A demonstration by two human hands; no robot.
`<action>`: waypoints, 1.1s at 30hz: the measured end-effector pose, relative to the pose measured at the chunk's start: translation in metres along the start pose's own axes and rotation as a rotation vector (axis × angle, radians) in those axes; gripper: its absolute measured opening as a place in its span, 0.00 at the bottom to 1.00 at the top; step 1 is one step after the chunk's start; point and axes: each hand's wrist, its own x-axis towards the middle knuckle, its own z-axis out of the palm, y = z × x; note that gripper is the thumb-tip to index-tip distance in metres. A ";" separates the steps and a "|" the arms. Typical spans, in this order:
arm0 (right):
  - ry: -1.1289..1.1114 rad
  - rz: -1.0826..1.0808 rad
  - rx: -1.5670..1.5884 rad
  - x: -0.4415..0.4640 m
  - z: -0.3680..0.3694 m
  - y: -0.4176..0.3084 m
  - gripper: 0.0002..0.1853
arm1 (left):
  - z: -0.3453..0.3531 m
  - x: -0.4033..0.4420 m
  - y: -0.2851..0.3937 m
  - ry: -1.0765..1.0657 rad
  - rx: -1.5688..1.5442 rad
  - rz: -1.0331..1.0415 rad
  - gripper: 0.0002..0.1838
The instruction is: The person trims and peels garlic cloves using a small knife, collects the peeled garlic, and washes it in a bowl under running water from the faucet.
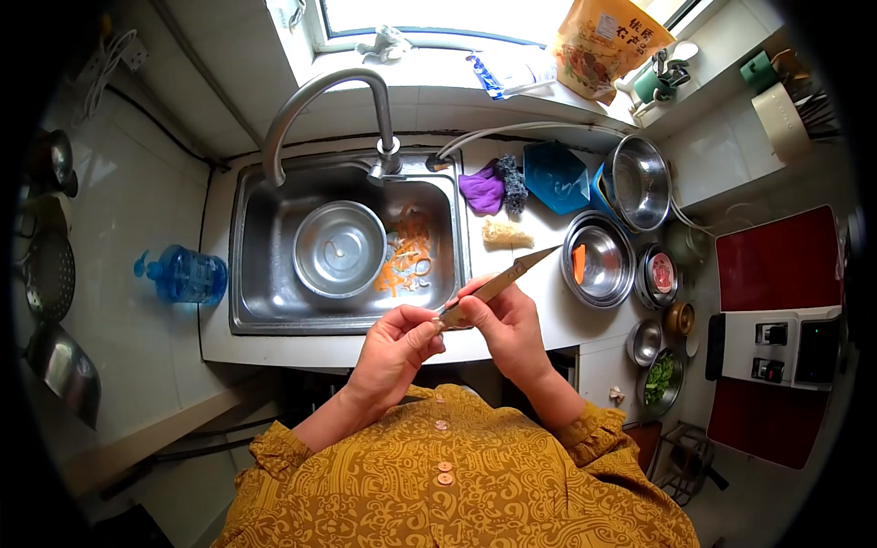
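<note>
My right hand [504,331] is closed round a knife [502,281], whose blade points up and to the right. Its lower end meets the fingertips of my left hand [399,347], which pinch something small and pale, too small to name. Both hands are in front of the counter edge, just right of the sink [265,317]. In the sink are a metal bowl [340,249] and orange and pale peelings [407,258]. To the right of the knife tip, an orange carrot piece [579,264] lies in a steel bowl [605,260].
A curved faucet [322,79] arches over the sink. A blue pump bottle [189,275] is at the left. Purple cloth [482,190], a loofah piece [508,233] and a blue container [556,176] lie behind the hands. Bowls, greens [659,376] and a stove [776,347] are at the right.
</note>
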 end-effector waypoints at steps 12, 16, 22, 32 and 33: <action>0.036 0.062 0.142 -0.004 0.000 0.005 0.11 | -0.004 0.002 0.000 -0.022 -0.043 -0.045 0.03; -0.024 -0.033 0.050 -0.003 0.003 0.003 0.11 | 0.000 0.003 0.002 0.022 -0.020 -0.019 0.03; 0.011 -0.055 -0.060 -0.002 0.004 -0.001 0.08 | -0.001 0.003 -0.002 -0.041 -0.010 -0.038 0.04; 0.172 0.125 0.374 0.003 0.004 0.013 0.09 | -0.010 0.013 0.000 -0.242 -0.317 -0.157 0.09; 0.177 0.123 0.371 0.003 0.003 0.013 0.09 | -0.002 0.011 0.003 -0.156 -0.204 -0.092 0.10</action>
